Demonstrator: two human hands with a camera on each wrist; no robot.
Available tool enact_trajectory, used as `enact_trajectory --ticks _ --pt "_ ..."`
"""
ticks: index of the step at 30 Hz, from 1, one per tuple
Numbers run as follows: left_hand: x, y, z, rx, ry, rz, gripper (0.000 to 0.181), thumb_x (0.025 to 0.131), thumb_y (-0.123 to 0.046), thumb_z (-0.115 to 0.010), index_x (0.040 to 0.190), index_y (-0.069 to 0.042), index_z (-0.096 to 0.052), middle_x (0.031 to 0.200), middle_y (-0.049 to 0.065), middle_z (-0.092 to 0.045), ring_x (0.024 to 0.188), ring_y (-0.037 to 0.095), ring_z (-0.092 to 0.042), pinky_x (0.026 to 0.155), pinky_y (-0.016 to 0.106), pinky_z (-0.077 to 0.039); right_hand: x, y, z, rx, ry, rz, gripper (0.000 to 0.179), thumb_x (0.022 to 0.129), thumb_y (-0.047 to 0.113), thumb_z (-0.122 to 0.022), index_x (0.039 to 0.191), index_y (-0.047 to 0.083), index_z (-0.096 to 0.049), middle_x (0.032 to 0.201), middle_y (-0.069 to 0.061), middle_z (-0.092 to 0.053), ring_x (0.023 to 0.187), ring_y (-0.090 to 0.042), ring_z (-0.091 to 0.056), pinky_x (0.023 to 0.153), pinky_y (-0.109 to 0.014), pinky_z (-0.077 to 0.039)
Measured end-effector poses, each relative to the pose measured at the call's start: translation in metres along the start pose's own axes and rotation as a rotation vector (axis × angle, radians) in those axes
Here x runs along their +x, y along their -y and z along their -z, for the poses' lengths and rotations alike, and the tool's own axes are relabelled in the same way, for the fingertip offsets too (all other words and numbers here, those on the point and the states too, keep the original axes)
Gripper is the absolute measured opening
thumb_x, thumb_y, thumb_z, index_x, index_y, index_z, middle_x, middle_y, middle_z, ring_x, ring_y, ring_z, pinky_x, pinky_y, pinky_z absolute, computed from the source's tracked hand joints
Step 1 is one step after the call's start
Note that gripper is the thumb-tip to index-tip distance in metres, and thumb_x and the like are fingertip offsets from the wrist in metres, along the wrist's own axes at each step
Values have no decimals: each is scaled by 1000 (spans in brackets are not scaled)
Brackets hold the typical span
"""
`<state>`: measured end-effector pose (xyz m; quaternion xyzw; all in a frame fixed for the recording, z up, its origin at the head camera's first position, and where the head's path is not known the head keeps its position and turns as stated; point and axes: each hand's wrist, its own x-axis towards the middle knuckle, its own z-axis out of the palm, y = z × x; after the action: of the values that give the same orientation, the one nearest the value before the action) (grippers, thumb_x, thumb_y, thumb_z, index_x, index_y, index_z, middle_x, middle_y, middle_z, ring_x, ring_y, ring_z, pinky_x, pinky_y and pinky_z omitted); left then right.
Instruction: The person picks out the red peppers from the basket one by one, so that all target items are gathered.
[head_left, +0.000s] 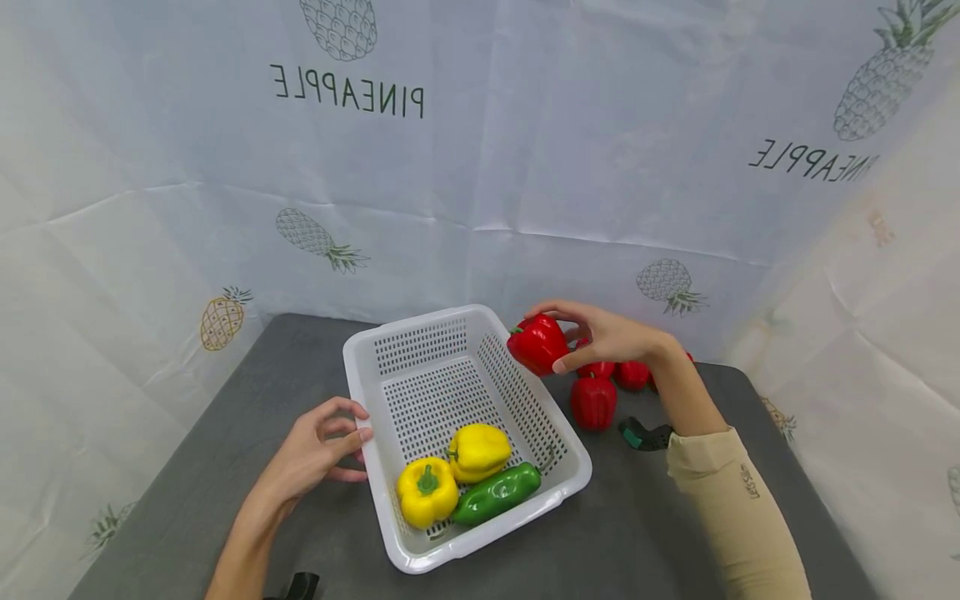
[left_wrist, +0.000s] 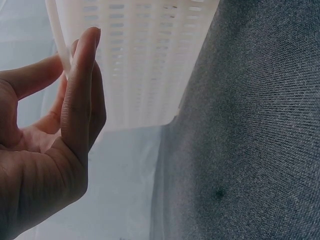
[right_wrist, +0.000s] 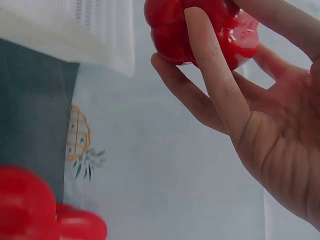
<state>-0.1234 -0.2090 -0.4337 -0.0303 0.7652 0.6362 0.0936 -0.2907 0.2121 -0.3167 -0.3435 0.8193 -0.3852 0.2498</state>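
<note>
A red bell pepper [head_left: 538, 344] is gripped between the thumb and fingers of my right hand [head_left: 611, 333], over the right rim of the white plastic basket [head_left: 420, 329]. The right wrist view shows the same red pepper [right_wrist: 200, 30] held at the fingertips, above the table. My left hand [head_left: 315, 450] pinches the basket's left rim; in the left wrist view thumb and fingers close on the rim's thin edge [left_wrist: 61, 42]. Inside the basket's near end lie two yellow bell peppers, one upright [head_left: 427, 493] and one on its side [head_left: 480, 452], beside a long green pepper [head_left: 497, 494].
Several more red peppers [head_left: 594, 404] sit on the grey table [head_left: 615, 533] to the right of the basket, partly behind my right forearm. A dark strap-like object with a green patch [head_left: 645, 435] is by the right wrist. A pineapple-print cloth [head_left: 465, 167] hangs behind.
</note>
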Motion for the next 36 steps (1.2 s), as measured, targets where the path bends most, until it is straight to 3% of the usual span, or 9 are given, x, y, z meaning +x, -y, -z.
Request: enact_trajectory --ticks 5,9,17,36 --pt "0 0 -1 1 1 -1 43 103 -12 -75 137 1 -51 102 12 -75 84 26 -74 73 53 -71 -23 -15 6 12 -83 -39 81 88 18 -86 158 23 -45 163 -14 -48 134 -42 -60 97 -46 -68" --pt "0 1 0 1 3 1 42 103 -12 -74 136 1 -52 101 12 -74 84 26 -73 74 53 -71 -40 -28 10 36 -125 -10 81 89 15 -84 159 19 -43 164 -16 -47 135 -41 -59 96 -44 -69" --pt "0 1 -1 6 0 9 43 103 -13 -75 137 0 -52 101 12 -74 85 26 -74 74 53 -71 -72 -57 12 48 -193 71 82 88 8 -83 159 10 -42 151 -4 -57 129 -19 -63 94 -40 -69" --pt "0 1 -1 14 1 3 42 103 -12 -74 136 0 -51 102 13 -74 84 26 -74 74 52 -71 -131 -101 1 57 -284 -10 77 93 8 -78 161 8 -41 147 10 -55 122 -11 -66 84 -41 -71"
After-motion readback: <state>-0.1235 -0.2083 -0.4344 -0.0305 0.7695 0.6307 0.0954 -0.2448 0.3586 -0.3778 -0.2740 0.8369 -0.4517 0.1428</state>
